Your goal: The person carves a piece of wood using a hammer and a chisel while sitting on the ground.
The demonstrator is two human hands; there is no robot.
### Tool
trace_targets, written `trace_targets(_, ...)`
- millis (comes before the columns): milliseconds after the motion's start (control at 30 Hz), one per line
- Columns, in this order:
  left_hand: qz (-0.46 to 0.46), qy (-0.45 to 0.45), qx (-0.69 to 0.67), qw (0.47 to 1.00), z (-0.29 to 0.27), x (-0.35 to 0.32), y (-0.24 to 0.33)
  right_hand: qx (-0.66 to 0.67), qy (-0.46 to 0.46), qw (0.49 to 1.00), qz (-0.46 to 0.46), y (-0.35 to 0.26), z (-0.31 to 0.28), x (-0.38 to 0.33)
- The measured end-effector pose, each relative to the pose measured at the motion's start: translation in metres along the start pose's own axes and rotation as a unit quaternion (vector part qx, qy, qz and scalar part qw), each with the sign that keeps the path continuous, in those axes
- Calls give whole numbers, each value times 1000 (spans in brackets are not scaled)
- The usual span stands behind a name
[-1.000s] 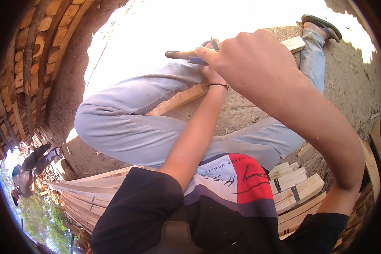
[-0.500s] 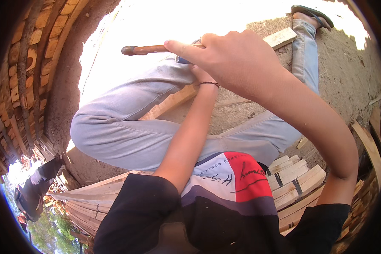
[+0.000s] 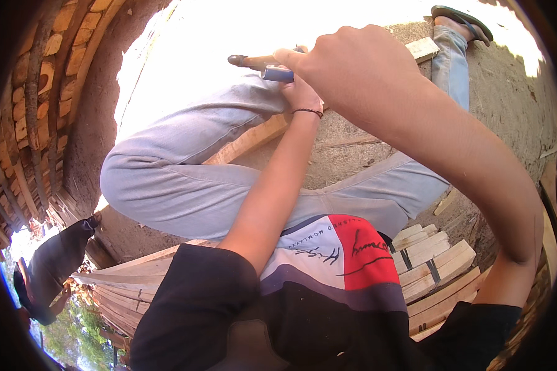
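Observation:
My right hand (image 3: 368, 65) is closed round a brown wooden handle (image 3: 257, 61) with a dark rounded end; whatever lies at its other end is hidden behind the hand. Just below it, my left hand (image 3: 301, 93), with a dark bracelet at the wrist, is partly covered by the right one. A short blue cylindrical handle (image 3: 277, 75) sticks out from the left hand's fingers. Under both hands a pale squared wooden beam (image 3: 250, 142) runs slantwise along the ground between my legs, and its far end (image 3: 422, 49) shows beyond the right hand.
My bent left leg (image 3: 167, 167) lies beside the beam. Stacked pale timber (image 3: 430, 266) is close behind me on both sides. At the left stands a wall of wood and brick-like blocks (image 3: 43, 80). Another person's dark-clothed leg (image 3: 62, 253) shows at lower left.
My right hand has shifted up and slightly right, drawing the brown handle rightward. More of the blue handle shows now. My left hand stays nearly in place.

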State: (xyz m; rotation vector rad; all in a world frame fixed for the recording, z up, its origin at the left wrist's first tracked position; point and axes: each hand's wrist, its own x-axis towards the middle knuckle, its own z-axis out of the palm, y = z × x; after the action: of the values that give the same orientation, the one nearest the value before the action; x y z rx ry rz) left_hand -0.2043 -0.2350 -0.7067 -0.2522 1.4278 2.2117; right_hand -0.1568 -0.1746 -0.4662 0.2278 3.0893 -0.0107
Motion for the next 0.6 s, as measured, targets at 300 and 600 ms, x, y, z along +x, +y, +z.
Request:
trace_targets(300,-48,-17,-29,998,-21,18,-7,183,-193,964,1,19,-75,24)
trace_targets(600,-167,-18,-155,974,-11,25,-14,231,67,970,22,19,-53,-4)
